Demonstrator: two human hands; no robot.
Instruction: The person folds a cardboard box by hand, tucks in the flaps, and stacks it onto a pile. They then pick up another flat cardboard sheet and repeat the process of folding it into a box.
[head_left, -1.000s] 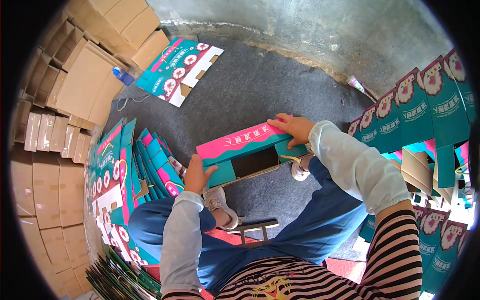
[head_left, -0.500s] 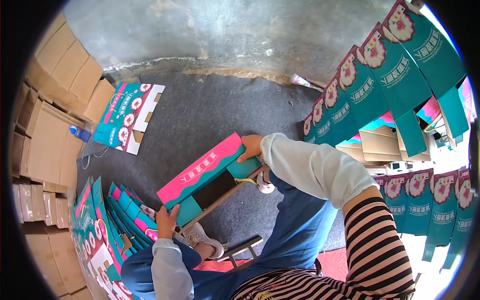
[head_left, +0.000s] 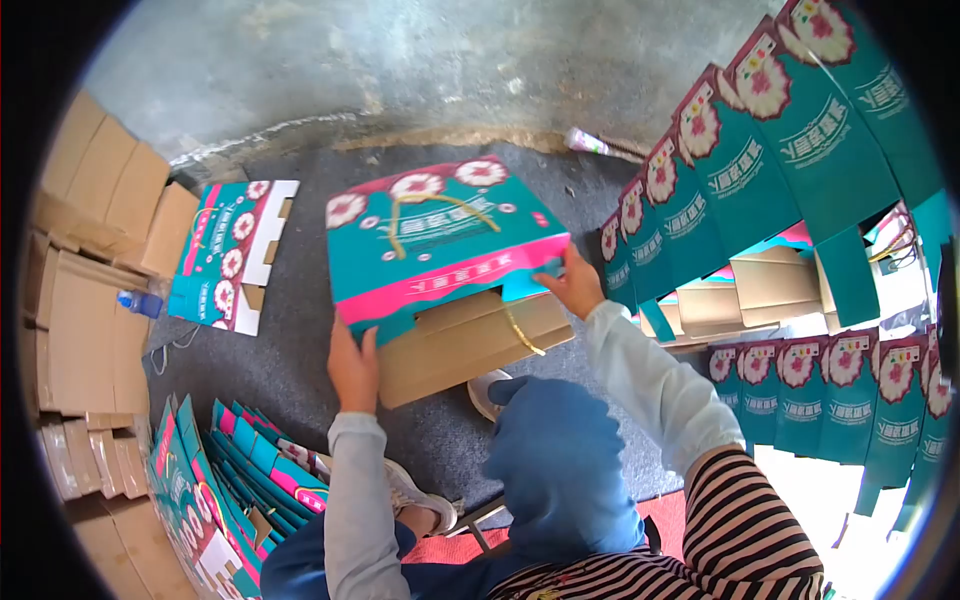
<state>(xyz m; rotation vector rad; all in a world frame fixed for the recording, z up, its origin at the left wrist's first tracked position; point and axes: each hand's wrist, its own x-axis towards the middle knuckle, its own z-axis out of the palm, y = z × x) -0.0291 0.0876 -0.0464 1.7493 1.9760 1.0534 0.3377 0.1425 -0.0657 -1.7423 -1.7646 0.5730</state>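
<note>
A teal and pink printed carton (head_left: 350, 270) with white flower pictures is held up in front of me, its printed face showing and its brown inner flap hanging towards me. A yellow cord handle (head_left: 397, 238) lies across that face, and another yellow cord (head_left: 519, 333) hangs by the brown flap. My left hand (head_left: 355, 368) is closed on the carton's lower left corner. At the right corner my right hand (head_left: 575, 287) grips its edge, thumb on the near side. The fingers behind the carton are hidden.
A flat printed carton (head_left: 232, 255) lies on the dark floor mat (head_left: 300, 380) at the left. Folded cartons (head_left: 265, 465) lean at lower left, beside stacked brown boxes (head_left: 95, 330). Rows of printed cartons (head_left: 750, 190) stand at the right. A blue bottle (head_left: 140, 303) sits near the boxes.
The carton has been raised and turned, so its printed flower face shows instead of its pink-edged top and opening. Both hands still hold it; my right hand has moved right.
</note>
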